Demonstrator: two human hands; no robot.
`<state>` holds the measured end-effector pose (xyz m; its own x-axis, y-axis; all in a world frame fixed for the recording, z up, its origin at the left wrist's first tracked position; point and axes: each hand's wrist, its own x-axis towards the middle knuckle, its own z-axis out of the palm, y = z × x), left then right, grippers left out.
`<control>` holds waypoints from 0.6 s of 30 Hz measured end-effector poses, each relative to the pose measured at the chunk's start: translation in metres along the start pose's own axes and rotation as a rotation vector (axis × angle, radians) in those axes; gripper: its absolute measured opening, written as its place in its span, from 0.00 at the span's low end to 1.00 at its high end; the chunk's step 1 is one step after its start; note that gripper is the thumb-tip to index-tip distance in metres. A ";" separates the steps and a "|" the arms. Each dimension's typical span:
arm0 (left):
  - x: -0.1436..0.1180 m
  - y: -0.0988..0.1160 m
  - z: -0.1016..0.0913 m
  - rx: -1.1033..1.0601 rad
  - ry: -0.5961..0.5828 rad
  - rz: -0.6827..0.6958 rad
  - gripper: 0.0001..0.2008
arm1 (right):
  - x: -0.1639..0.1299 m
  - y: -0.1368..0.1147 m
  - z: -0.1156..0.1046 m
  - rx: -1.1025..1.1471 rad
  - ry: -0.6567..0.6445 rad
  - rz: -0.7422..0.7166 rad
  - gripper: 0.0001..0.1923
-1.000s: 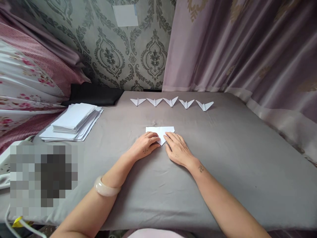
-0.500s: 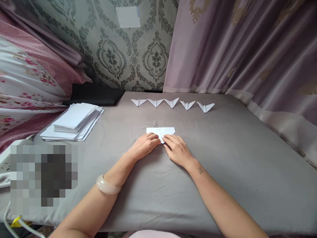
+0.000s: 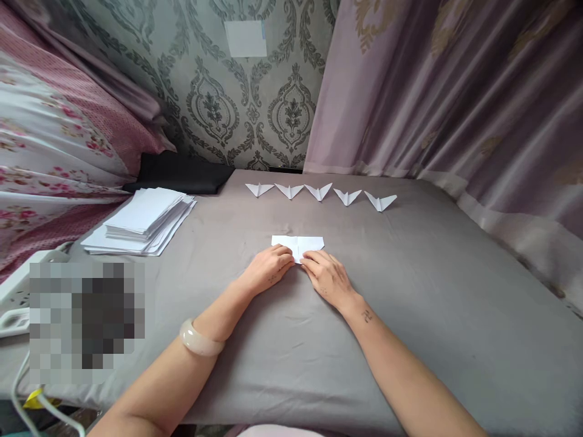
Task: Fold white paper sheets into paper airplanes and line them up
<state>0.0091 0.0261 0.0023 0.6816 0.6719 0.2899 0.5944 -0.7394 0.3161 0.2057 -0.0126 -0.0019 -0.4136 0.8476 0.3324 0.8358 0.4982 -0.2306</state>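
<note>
A folded sheet of white paper lies on the grey cloth in front of me, its far edge straight and a crease running down its middle. My left hand grips the near left part with curled fingers. My right hand has its fingers closed on the near right part, thumb side close to the crease. Both sets of fingertips nearly meet at the near point of the paper and hide its lower edges. Beyond it stands a row of several folded paper planes with spread wings.
A stack of white paper lies at the left, before a folded black cloth. A white power strip and cables sit at the left edge, beside a blurred patch. Curtains hang along the right of the grey-covered table.
The view has shifted slightly. Both hands stay on the folded paper, with the right fingers drawn slightly nearer to me along its near edge.
</note>
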 end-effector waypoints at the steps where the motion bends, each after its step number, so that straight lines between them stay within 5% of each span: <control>1: -0.001 0.002 -0.001 -0.002 -0.009 -0.011 0.15 | -0.001 -0.001 -0.001 0.014 -0.002 0.000 0.11; 12: -0.013 0.015 0.009 -0.180 0.079 -0.456 0.07 | 0.002 -0.002 0.003 0.338 0.011 0.215 0.08; 18: -0.012 0.017 0.013 -0.190 0.107 -0.518 0.07 | 0.008 0.000 0.006 0.434 0.002 0.332 0.08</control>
<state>0.0166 0.0046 -0.0080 0.2679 0.9531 0.1406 0.7460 -0.2976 0.5957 0.2006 -0.0051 -0.0045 -0.1519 0.9720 0.1792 0.6951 0.2339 -0.6798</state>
